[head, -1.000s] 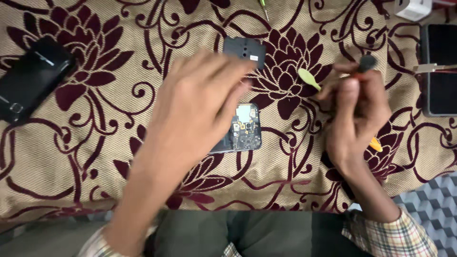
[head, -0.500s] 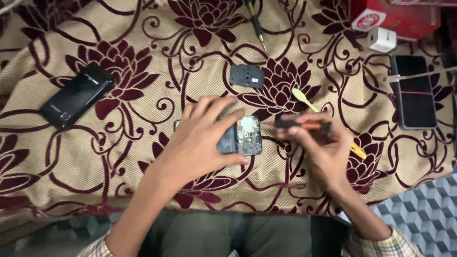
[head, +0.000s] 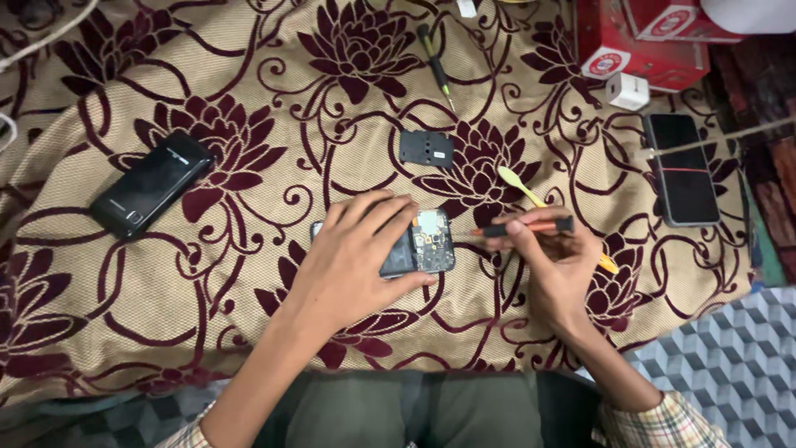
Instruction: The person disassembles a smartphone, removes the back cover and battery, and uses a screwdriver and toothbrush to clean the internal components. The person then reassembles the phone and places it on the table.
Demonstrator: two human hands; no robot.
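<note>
Head view: my left hand (head: 356, 257) presses one opened phone (head: 419, 245) onto the cloth (head: 249, 75); right hand (head: 551, 265) grips one screwdriver (head: 522, 226). Two more phones (head: 151, 184) (head: 681, 168), one cover (head: 426, 148) apart.

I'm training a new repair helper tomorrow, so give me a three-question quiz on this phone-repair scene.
1. True or false: the left hand rests on the opened phone.
2. What does the right hand hold?
A. black-and-orange screwdriver
B. white charger
C. black cover plate
3. Which side of the cloth has the closed black phone lying alone?

Key: 1 true; 2 A; 3 the left side.
</note>
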